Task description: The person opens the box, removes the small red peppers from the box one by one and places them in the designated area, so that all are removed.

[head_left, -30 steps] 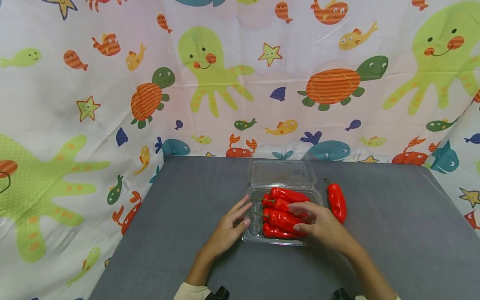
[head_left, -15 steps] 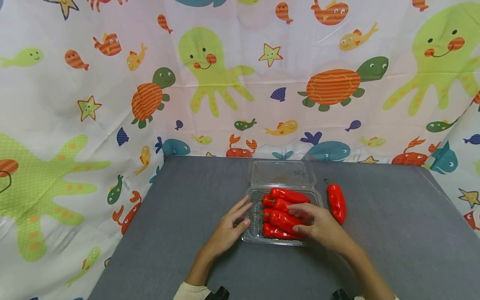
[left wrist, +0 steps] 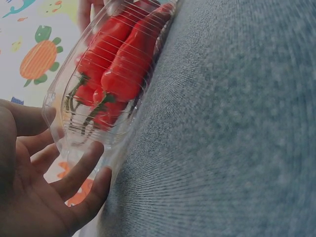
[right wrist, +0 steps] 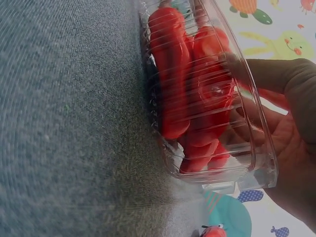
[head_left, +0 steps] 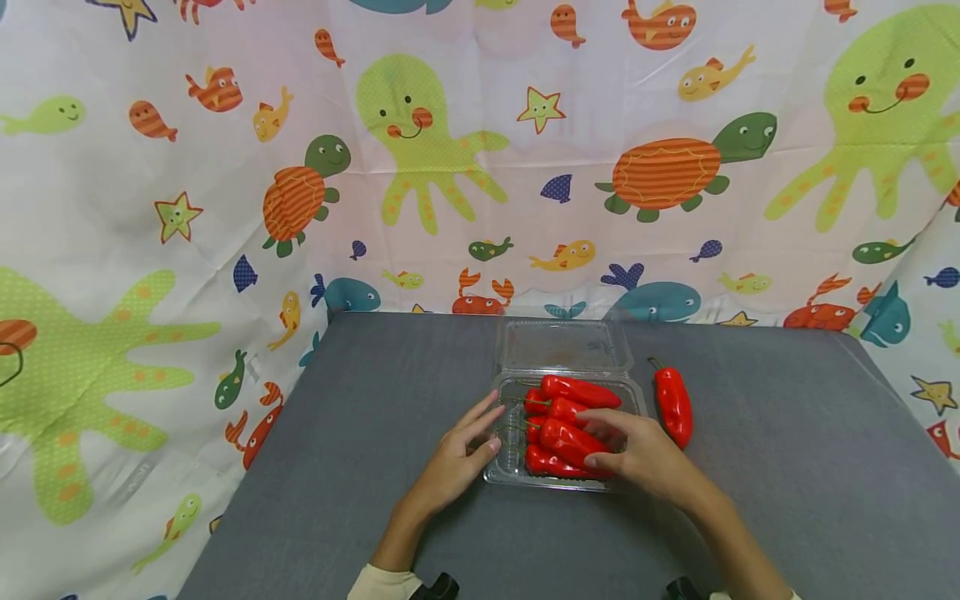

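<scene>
An open clear plastic clamshell container (head_left: 504, 477) lies on the grey table, with several shiny red peppers (head_left: 581, 390) stacked in its base. My left hand (head_left: 455, 462) is at the container's left side, fingers spread; in the left wrist view its fingertips (left wrist: 94, 150) are at the clear wall. Over the right part of the base, my right hand (head_left: 656, 454) pinches the blunt end of a top red pepper (head_left: 567, 442) between thumb and fingers. The right wrist view shows the thumb (right wrist: 261, 71) against a pepper, seen partly through the ribbed plastic wall.
One loose red pepper (head_left: 673, 404) with a green stem lies right of the container. The clear lid (head_left: 564, 346) is folded back flat behind the base. Behind the grey table (head_left: 780, 433) hangs a white cloth (head_left: 450, 267) printed with sea animals.
The pinched pepper has turned slightly, its stem end shifting away from me. My right fingers have closed in a little around it. My left hand stays where it was.
</scene>
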The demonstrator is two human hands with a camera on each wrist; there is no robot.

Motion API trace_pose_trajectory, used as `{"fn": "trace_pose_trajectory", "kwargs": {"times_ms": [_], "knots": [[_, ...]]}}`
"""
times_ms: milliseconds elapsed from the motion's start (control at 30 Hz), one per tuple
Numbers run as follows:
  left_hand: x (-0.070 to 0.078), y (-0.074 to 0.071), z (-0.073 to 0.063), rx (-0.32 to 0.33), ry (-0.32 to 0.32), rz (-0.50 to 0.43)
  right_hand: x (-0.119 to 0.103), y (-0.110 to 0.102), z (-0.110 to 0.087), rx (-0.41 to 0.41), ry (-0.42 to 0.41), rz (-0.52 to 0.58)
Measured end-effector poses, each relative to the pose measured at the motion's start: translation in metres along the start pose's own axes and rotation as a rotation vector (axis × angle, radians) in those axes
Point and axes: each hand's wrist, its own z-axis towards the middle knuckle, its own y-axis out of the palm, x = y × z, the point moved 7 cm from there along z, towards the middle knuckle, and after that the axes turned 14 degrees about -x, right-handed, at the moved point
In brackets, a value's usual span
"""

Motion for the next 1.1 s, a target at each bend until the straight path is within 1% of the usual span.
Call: {"fn": "trace_pose_trajectory", "kwargs": {"times_ms": [433,800,1100], "knots": [[0.0015,-0.0001,0.0000,0.003,-0.006,0.008,0.0004,0.0018,-0.0003,-0.003,-0.019,-0.025],[0.0021,0.0005,-0.0010,0.025,-0.009,-0.022,0.0006,0.0009,-0.0010,-0.008,-0.027,0.023],[0.0011,0.0001,-0.0004,-0.002,-0.014,-0.005,-0.0008,-0.0024,-0.0039,0.017,-0.060,0.064]]}}
